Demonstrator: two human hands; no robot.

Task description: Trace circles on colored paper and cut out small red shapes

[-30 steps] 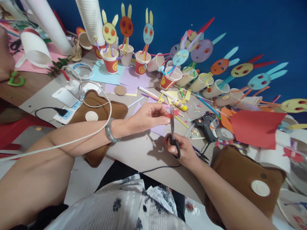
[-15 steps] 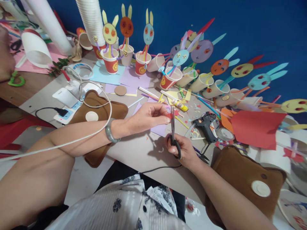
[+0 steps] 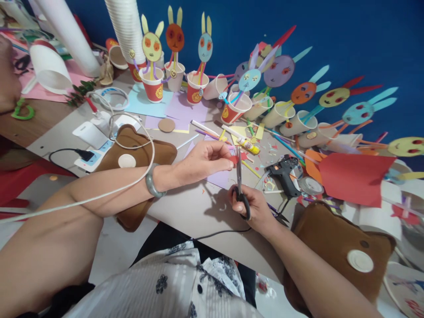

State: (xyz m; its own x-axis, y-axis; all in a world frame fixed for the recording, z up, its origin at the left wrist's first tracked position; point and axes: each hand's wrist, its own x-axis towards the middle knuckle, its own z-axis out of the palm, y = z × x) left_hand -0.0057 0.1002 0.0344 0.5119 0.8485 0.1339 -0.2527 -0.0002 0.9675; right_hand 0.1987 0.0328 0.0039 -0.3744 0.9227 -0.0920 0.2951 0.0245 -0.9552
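My left hand [image 3: 210,159] pinches a small piece of red paper [image 3: 234,160] between thumb and fingers above the table. In my right hand [image 3: 250,206] is a pair of scissors [image 3: 239,176] with black handles, its blades pointing away from me and meeting the red paper's right edge. Whether the blades are cutting into it I cannot tell. Just beyond the hands lie a yellow glue stick [image 3: 248,145] and purple paper [image 3: 217,176]. A black glue gun [image 3: 285,174] rests to the right of the scissors.
Paper cups with rabbit faces, such as a red cup [image 3: 152,92], line the blue wall. Brown cushioned pads [image 3: 162,152] [image 3: 331,247] lie on both sides. A white cable [image 3: 99,196] crosses my left arm. Red paper sheet [image 3: 356,176] sits at right; another person's hand [image 3: 8,75] shows far left.
Both hands stay in nearly the same place. The red paper and scissors blades have shifted only very slightly.
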